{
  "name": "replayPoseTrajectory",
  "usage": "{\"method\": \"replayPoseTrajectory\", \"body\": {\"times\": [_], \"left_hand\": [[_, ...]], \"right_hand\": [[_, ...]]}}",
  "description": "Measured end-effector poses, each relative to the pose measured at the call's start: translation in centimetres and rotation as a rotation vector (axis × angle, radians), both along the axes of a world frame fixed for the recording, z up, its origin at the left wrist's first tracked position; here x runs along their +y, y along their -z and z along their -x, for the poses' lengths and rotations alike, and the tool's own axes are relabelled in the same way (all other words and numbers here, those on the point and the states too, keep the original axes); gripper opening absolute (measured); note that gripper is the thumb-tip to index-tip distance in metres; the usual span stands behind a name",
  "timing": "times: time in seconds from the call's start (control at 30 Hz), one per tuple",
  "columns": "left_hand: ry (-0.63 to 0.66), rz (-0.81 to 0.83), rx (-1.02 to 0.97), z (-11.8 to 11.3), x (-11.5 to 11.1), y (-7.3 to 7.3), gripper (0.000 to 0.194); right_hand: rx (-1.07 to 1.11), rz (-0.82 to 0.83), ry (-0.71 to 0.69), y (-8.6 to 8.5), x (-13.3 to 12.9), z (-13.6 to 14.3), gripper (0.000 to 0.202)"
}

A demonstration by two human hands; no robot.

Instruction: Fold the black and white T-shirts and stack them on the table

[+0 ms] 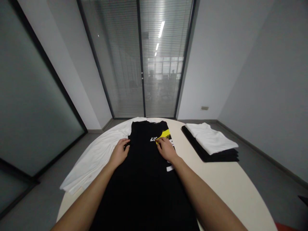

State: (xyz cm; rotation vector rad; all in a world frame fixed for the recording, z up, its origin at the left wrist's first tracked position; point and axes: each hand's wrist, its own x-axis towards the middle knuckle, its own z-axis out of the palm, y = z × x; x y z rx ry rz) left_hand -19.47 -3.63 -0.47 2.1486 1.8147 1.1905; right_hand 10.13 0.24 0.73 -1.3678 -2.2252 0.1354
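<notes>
Through the head camera I have my left hand (pixel 120 151) at the left edge of the black garment (pixel 149 183), thumb a little apart from the curled fingers; I cannot tell whether any cloth is pinched there. My right hand (pixel 166 148) is bent over the garment's right side, fingertips drawn together at the tip of a yellow patch (pixel 166 132); whether they grip the fabric I cannot make out. Just left of those fingertips I read part of some white lettering (pixel 152 139).

The black garment lies lengthwise down the middle of the pale table (pixel 231 186), its body running toward me between my forearms. On its left, a white cloth (pixel 96 158) spreads along the table's edge. To the right, apart from it, a folded white garment (pixel 211 138) tops some folded black cloth (pixel 222 156). Beyond the table stand glass panels with blinds (pixel 161 86).
</notes>
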Motion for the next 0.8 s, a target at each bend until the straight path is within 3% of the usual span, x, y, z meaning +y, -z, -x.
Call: {"method": "replayPoseTrajectory", "body": {"times": [0.17,0.43,0.6,0.8], "left_hand": [[0.081,-0.021,-0.065,-0.6,-0.2,0.2,0.037],[0.166,-0.003,-0.122,-1.2,-0.7,0.0,0.040],[0.199,0.022,-0.250,-1.7,-1.3,-0.6,0.027],[0.184,0.041,-0.466,-2.3,-1.4,-1.1,0.009]], "right_hand": [[0.066,-0.030,-0.062,-1.3,-0.1,0.4,0.029],[0.266,0.170,-0.184,-3.8,0.6,4.6,0.028],[0.445,0.351,-0.065,-4.4,2.4,8.9,0.030],[0.426,0.429,-0.008,-4.3,4.2,13.2,0.047]]}}
